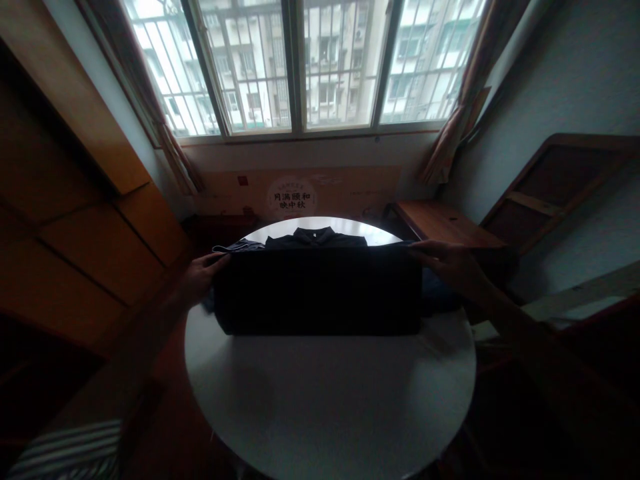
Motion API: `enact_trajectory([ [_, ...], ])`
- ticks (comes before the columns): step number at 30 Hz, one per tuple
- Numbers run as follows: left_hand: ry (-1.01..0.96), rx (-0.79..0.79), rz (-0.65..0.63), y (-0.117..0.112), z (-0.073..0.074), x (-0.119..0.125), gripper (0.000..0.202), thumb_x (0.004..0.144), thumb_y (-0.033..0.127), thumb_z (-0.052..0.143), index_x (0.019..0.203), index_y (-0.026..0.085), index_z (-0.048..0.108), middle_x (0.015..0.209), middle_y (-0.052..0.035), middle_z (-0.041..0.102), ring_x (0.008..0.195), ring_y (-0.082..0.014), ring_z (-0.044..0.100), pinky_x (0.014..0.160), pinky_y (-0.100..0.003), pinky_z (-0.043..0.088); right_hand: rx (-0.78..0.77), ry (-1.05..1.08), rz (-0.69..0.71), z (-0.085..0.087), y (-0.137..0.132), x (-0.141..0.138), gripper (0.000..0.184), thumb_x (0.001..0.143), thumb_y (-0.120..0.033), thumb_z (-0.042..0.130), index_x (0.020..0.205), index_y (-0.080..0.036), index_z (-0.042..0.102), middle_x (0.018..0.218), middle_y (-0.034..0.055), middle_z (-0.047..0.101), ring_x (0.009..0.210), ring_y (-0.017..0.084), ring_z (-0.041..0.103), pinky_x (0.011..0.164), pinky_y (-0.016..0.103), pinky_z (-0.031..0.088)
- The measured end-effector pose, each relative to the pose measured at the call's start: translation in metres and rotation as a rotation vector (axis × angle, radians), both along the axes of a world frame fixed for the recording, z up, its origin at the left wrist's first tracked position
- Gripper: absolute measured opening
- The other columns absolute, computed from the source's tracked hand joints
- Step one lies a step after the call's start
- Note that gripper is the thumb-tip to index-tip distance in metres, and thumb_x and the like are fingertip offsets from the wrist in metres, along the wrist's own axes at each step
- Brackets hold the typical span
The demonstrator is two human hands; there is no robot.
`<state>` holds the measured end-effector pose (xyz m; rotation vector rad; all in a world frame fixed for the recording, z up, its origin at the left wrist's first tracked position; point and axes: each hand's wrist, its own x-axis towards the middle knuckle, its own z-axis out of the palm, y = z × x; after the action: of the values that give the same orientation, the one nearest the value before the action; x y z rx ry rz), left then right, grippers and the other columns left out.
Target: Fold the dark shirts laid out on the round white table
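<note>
A dark collared shirt [318, 288] lies folded across the far half of a round white table [330, 400], its collar toward the window. My left hand [203, 275] pinches the upper left corner of the folded cloth. My right hand [447, 261] grips the upper right corner, fingers closed on the fabric edge. Both hands hold the fold's top edge level, a little above the table.
Wooden cabinets [75, 220] stand at the left. A low wooden bench [440, 223] and a leaning wooden frame [560, 187] are at the right. A barred window [305, 63] and a cardboard panel with printed characters [293, 195] lie behind the table.
</note>
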<state>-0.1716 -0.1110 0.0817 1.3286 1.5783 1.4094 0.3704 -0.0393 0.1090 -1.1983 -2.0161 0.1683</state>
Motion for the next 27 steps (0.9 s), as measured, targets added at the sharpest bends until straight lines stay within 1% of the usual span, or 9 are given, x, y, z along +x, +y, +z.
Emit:
enact_trajectory([
  [3,-0.117,0.024,0.049,0.083,-0.011,0.003,0.065,0.054,0.059,0.086,0.098,0.012,0.074,0.083,-0.0081,0.073,0.074,-0.0217,0.068,0.067,-0.03,0.056,-0.053,0.049,0.015,0.001,0.073,-0.026,0.023,0.084,-0.029,0.061,0.096,-0.016,0.076,0.094,0.009,0.076,0.088,0.025,0.071,0.081,0.036,0.057],
  [6,-0.141,0.036,0.123,0.148,-0.026,0.004,0.063,0.049,0.057,0.088,0.089,0.011,0.073,0.077,-0.0079,0.072,0.073,-0.021,0.067,0.07,-0.031,0.055,-0.198,0.043,-0.057,-0.012,0.134,-0.044,0.021,0.081,-0.019,0.061,0.095,-0.014,0.076,0.091,0.0091,0.076,0.085,0.023,0.07,0.08,0.034,0.056],
  [9,-0.126,0.024,0.168,0.197,-0.041,0.005,0.054,0.048,0.052,0.089,0.08,0.011,0.072,0.074,-0.0073,0.07,0.071,-0.0196,0.066,0.07,-0.031,0.055,-0.301,0.034,-0.123,-0.029,0.178,-0.055,0.019,0.078,-0.013,0.061,0.088,-0.014,0.077,0.083,0.0073,0.075,0.08,0.021,0.069,0.078,0.032,0.056],
  [13,-0.101,0.012,0.219,0.249,-0.057,0.006,0.045,0.057,0.048,0.084,0.079,0.012,0.071,0.074,-0.0059,0.07,0.073,-0.0185,0.066,0.072,-0.029,0.054,-0.344,0.038,-0.18,-0.052,0.218,-0.06,0.019,0.076,-0.008,0.062,0.087,-0.012,0.076,0.076,0.0055,0.072,0.072,0.017,0.068,0.072,0.029,0.057],
  [17,-0.055,-0.033,0.242,0.282,-0.07,0.008,0.038,0.066,0.043,0.08,0.083,0.012,0.07,0.074,-0.0064,0.07,0.072,-0.0176,0.065,0.072,-0.029,0.054,-0.399,0.041,-0.219,-0.072,0.243,-0.062,0.026,0.083,-0.01,0.057,0.104,-0.008,0.072,0.076,0.0054,0.07,0.062,0.013,0.064,0.061,0.023,0.055],
  [19,-0.018,-0.069,0.24,0.29,-0.076,0.008,0.034,0.068,0.039,0.08,0.084,0.011,0.07,0.073,-0.0075,0.07,0.071,-0.0178,0.065,0.072,-0.03,0.054,-0.414,0.022,-0.23,-0.081,0.25,-0.063,0.029,0.085,-0.01,0.055,0.109,-0.005,0.07,0.08,0.0074,0.071,0.066,0.013,0.065,0.062,0.022,0.054],
  [22,0.061,-0.125,0.25,0.294,-0.083,0.007,0.028,0.071,0.035,0.078,0.083,0.011,0.07,0.076,-0.0095,0.071,0.075,-0.0199,0.065,0.073,-0.03,0.053,-0.414,-0.033,-0.254,-0.089,0.255,-0.066,0.03,0.086,-0.01,0.052,0.111,-0.005,0.07,0.092,0.0111,0.072,0.078,0.015,0.067,0.071,0.025,0.055],
  [24,0.137,-0.16,0.271,0.294,-0.082,0.008,0.024,0.07,0.03,0.078,0.082,0.011,0.069,0.081,-0.0117,0.071,0.084,-0.0237,0.066,0.079,-0.033,0.053,-0.402,-0.081,-0.274,-0.091,0.255,-0.07,0.03,0.087,-0.011,0.052,0.111,-0.006,0.07,0.099,0.0132,0.072,0.086,0.018,0.067,0.079,0.028,0.054],
  [27,0.258,-0.175,0.312,0.289,-0.07,0.015,0.02,0.069,0.021,0.078,0.084,0.011,0.07,0.099,-0.0166,0.07,0.106,-0.0304,0.061,0.095,-0.039,0.046,-0.375,-0.168,-0.293,-0.083,0.248,-0.078,0.031,0.087,-0.013,0.055,0.115,-0.005,0.067,0.108,0.0179,0.069,0.099,0.024,0.066,0.09,0.035,0.051],
])
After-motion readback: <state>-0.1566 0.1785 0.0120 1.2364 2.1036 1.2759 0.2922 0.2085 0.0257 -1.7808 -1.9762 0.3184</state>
